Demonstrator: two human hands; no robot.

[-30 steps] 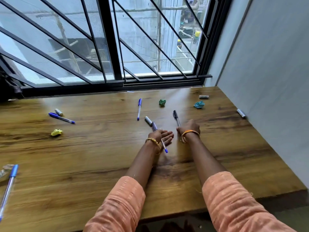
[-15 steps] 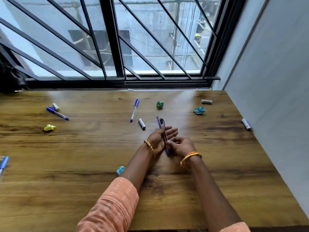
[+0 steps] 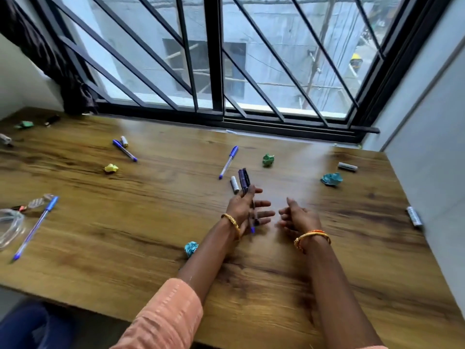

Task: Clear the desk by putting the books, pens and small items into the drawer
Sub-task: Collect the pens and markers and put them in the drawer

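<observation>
My left hand (image 3: 247,210) holds two pens (image 3: 244,180) together above the middle of the wooden desk (image 3: 151,222); their caps stick out past my thumb. My right hand (image 3: 298,219) hovers just right of it, fingers loosely curled, holding nothing. More blue pens lie loose: one (image 3: 228,161) beyond my left hand, one (image 3: 125,150) at the back left, one (image 3: 35,227) near the left edge. A small battery (image 3: 234,184) lies beside the held pens. No drawer is in view.
Crumpled paper balls lie about: green (image 3: 268,160), teal (image 3: 332,178), yellow (image 3: 111,168), blue (image 3: 191,248) by my left forearm. Batteries sit at the right (image 3: 347,167) (image 3: 414,216). A clear tube (image 3: 10,226) lies at the left edge. A barred window runs behind, a wall on the right.
My right hand passed the dark pen into my left hand, then let go and drew away to the right. The view has swung left, showing more of the desk's left side.
</observation>
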